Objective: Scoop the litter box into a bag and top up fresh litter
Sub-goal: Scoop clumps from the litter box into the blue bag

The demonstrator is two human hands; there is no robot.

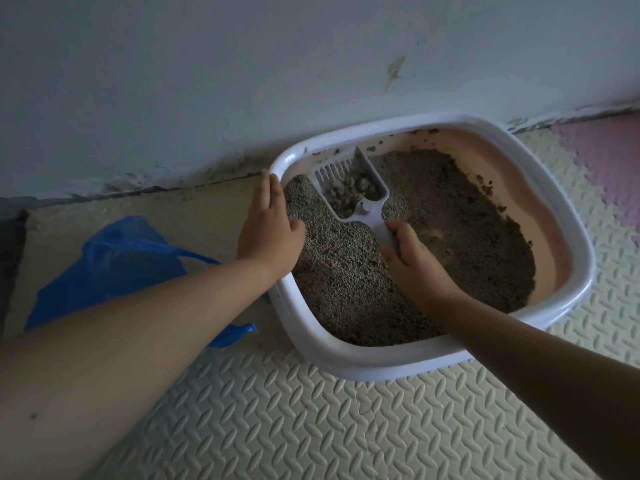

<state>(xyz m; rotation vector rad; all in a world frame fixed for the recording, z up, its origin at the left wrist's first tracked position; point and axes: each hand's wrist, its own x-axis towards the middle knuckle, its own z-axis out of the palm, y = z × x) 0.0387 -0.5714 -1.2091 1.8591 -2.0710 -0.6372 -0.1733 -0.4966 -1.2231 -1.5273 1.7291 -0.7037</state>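
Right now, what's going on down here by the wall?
A person is scooping a litter box. The right hand grips the handle of a white slotted scoop, which holds clumps. The left hand rests flat on the box's left rim. A blue bag lies on the floor left of the box.

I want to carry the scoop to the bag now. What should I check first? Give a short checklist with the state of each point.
1. Right hand grips the scoop by its handle: ok.
2. Clumps lie in the scoop: ok.
3. Left hand rests on the litter box rim: ok.
4. Blue bag lies on the floor beside the box, on the left: ok.
5. Bag mouth open: cannot tell.
6. Loose litter sifted out: cannot tell.
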